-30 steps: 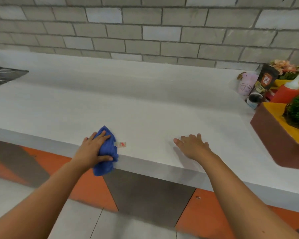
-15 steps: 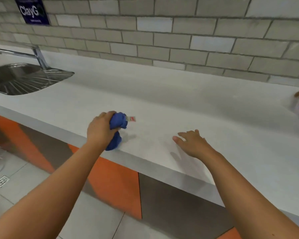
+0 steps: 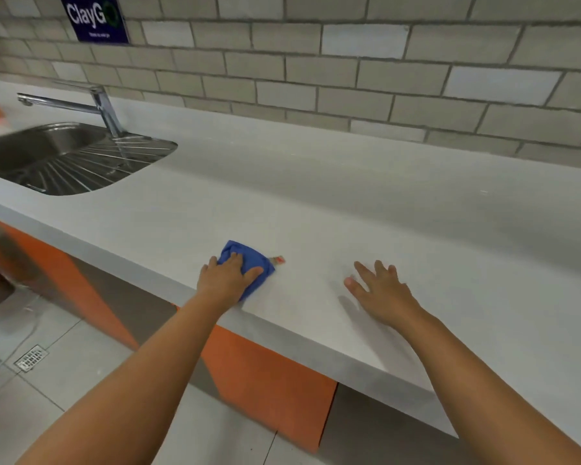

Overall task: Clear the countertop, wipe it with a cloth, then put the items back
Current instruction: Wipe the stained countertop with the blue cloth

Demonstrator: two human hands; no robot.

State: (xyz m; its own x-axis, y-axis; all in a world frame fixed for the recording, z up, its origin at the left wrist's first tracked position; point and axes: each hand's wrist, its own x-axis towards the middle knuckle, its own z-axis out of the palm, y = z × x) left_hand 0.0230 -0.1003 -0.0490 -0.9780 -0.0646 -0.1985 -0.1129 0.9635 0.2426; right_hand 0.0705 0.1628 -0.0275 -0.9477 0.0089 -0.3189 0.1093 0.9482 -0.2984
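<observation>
A bunched blue cloth [image 3: 253, 260] with a small red-and-white tag lies on the white countertop [image 3: 332, 196] near its front edge. My left hand [image 3: 227, 278] lies on top of the cloth, fingers spread over it and thumb along its right side, pressing it onto the surface. My right hand [image 3: 379, 292] rests flat on the bare countertop to the right of the cloth, fingers straight and spread, holding nothing. None of the countertop items are in view.
A steel sink [image 3: 57, 156] with a ribbed drainer and a chrome tap [image 3: 94, 105] sits at the left end. A grey brick wall with a blue sign [image 3: 94, 16] runs behind. Orange and grey cabinet fronts [image 3: 265, 374] and a tiled floor with a drain [image 3: 31, 357] lie below.
My view has swung left, so the sink came in and the items at the right went out. My left hand lifted the bunched cloth, then set it flat again further onto the countertop.
</observation>
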